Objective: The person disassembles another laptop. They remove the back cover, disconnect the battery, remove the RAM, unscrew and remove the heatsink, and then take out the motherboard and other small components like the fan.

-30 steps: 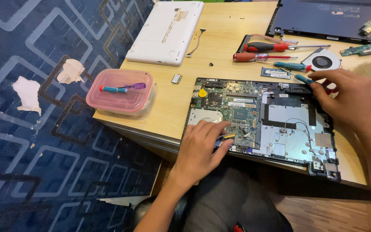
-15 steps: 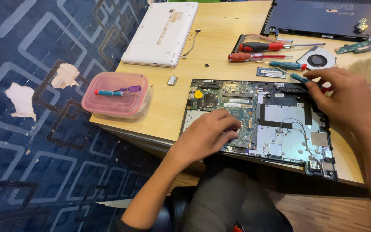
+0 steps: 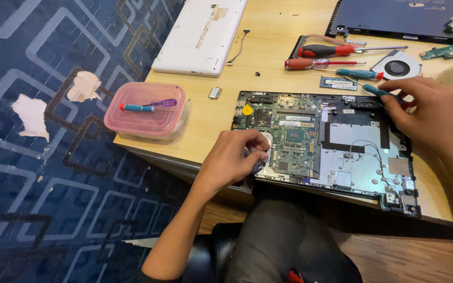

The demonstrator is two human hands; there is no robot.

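**A:** Which step is this?

**B:** Stripping the board, I'd say. My left hand [image 3: 237, 157] pinches a small part at the laptop [image 3: 342, 152] base's near-left corner; right hand [image 3: 431, 115] grips a screwdriver [image 3: 376, 90] at the far edge.

**A:** Next?

**B:** Probably steady fingers, lifting gently.

Pink tub [image 3: 145, 112] (lidded), white laptop [image 3: 201, 35]

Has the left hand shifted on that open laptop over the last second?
Yes. The left hand slid from the open laptop's near edge up onto its green circuit board.
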